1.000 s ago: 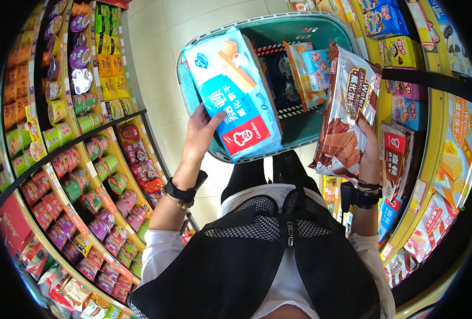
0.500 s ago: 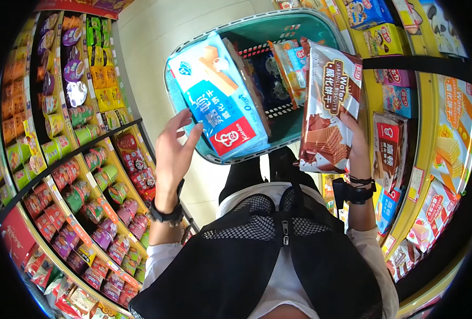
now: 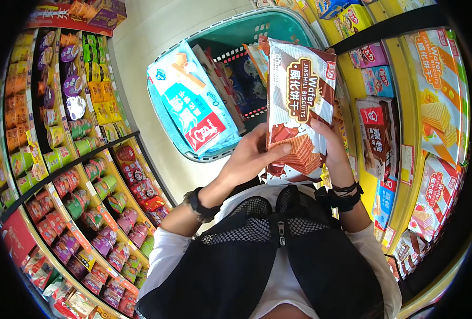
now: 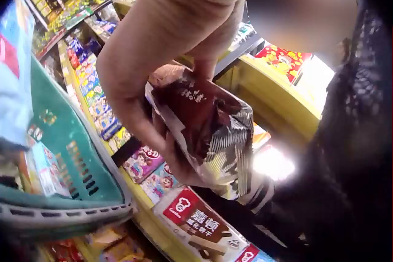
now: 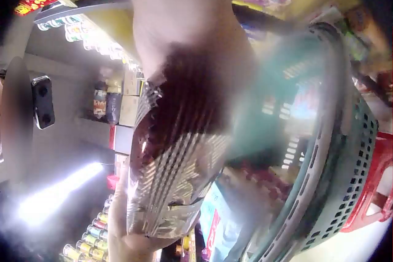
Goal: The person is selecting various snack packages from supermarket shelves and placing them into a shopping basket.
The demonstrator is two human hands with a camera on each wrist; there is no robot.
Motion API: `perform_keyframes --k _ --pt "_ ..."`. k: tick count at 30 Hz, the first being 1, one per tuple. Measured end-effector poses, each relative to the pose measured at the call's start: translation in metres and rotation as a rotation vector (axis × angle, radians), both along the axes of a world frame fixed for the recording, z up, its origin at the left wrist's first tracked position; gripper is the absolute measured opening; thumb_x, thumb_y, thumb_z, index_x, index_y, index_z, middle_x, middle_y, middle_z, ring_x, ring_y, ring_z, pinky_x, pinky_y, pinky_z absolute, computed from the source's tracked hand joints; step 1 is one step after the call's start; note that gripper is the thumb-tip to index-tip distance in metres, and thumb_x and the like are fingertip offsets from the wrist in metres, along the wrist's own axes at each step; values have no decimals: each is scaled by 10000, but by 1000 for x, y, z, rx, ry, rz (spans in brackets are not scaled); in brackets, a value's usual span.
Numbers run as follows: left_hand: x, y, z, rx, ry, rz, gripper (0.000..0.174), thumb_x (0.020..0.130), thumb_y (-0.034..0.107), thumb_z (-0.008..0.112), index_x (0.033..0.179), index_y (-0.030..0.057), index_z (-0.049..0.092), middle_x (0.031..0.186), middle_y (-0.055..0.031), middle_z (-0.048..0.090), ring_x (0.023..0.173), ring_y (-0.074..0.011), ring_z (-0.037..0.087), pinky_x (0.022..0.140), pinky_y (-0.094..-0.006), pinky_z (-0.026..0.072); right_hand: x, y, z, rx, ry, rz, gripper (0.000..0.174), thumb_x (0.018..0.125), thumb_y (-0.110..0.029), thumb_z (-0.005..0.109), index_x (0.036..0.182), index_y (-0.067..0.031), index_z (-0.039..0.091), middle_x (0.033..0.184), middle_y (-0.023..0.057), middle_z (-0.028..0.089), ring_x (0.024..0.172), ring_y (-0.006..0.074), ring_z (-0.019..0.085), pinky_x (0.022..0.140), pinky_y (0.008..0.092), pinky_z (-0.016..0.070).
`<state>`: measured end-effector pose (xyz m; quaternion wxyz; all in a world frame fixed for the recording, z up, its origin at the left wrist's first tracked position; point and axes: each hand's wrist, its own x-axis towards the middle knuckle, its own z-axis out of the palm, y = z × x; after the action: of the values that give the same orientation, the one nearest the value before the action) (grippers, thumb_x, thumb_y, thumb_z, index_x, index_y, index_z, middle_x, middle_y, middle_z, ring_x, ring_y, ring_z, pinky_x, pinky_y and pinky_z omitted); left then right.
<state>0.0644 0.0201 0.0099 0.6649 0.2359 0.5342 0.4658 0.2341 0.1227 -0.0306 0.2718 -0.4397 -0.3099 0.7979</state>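
A brown and silver pack of wafer biscuits (image 3: 299,101) is held between both hands in front of the body. My left hand (image 3: 252,157) grips its lower left side, thumb across the front and fingers behind. On the opposite edge my right hand (image 3: 331,143) holds it with the thumb on the front. In the left wrist view the crimped end of the wafer pack (image 4: 215,133) sticks out past the left hand (image 4: 166,59). Just left of the hands, a light blue wafer pack (image 3: 188,101) lies in the green basket (image 3: 166,139).
Inside the basket are more packs, among them an orange one (image 3: 257,61). Close on the right, a yellow shelf (image 3: 406,133) carries wafer packs such as a brown Garden pack (image 3: 374,135). Cup-shaped packages (image 3: 76,199) fill the shelving on the left, across a tiled floor (image 3: 145,101).
My left hand left the light blue pack in the basket and moved right to take hold of the brown wafer pack. My right hand brought that pack left, toward the body's middle.
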Motion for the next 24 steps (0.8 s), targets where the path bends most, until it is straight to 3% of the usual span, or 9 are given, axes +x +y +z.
perform_keyframes --k 2,3,6,11,16,19,21,23,24 --pt "10 7 -2 -20 -3 -90 426 834 145 629 1185 -31 463 1068 -69 584 937 -92 534 829 -248 443 11 1 2 44 12 0 398 774 -134 633 1130 11 531 1060 84 597 931 142 577 826 276 440" --pt "19 12 -1 86 24 -24 360 831 141 631 1118 -39 512 985 -47 610 860 -65 541 768 -234 462 19 2 2 -27 39 -11 399 794 -138 610 1152 10 515 1072 87 590 948 146 573 833 287 445" --pt "29 23 -4 86 114 -165 358 829 133 629 1119 -39 506 973 -43 606 836 -60 541 736 -237 470 46 3 -1 50 -58 -62 398 818 -151 579 1170 16 496 1081 100 584 943 161 583 825 288 455" --pt "30 26 -10 96 -24 -219 336 836 164 623 1087 -39 530 936 -43 613 785 -55 542 700 -234 470 53 -11 32 46 -123 -101 441 838 -165 557 1215 27 434 1090 125 572 916 170 598 794 288 482" --pt "22 24 -16 174 -117 -111 374 821 180 625 1104 -38 515 956 -78 615 827 -85 542 754 -259 455 46 -25 27 209 -301 -39 442 831 -76 553 1245 4 421 1157 98 534 991 151 551 857 279 435" --pt "19 26 -18 163 -39 -157 380 834 212 634 1082 -55 527 936 -47 612 812 -64 537 720 -222 456 46 -24 21 144 -298 -67 437 830 -86 563 1236 10 431 1141 94 542 971 143 553 853 274 429" --pt "7 43 -26 168 64 -263 412 872 301 566 1088 -47 525 951 -67 609 810 -96 566 722 -230 463 41 -10 7 185 -208 -76 420 828 -93 566 1219 11 450 1110 89 562 955 139 559 848 271 431" --pt "21 37 -15 -71 -182 -91 508 879 432 485 1085 -32 513 981 -88 588 828 -137 556 727 -295 466 63 -17 23 56 -199 -115 408 824 -98 574 1201 12 467 1074 79 582 937 132 564 843 265 432" --pt "3 53 -29 -47 -79 -61 518 897 439 429 1101 -30 512 990 -89 590 875 -155 566 749 -300 472 47 2 -3 49 -87 -124 391 819 -100 579 1182 12 485 1060 72 589 927 128 567 834 262 432"
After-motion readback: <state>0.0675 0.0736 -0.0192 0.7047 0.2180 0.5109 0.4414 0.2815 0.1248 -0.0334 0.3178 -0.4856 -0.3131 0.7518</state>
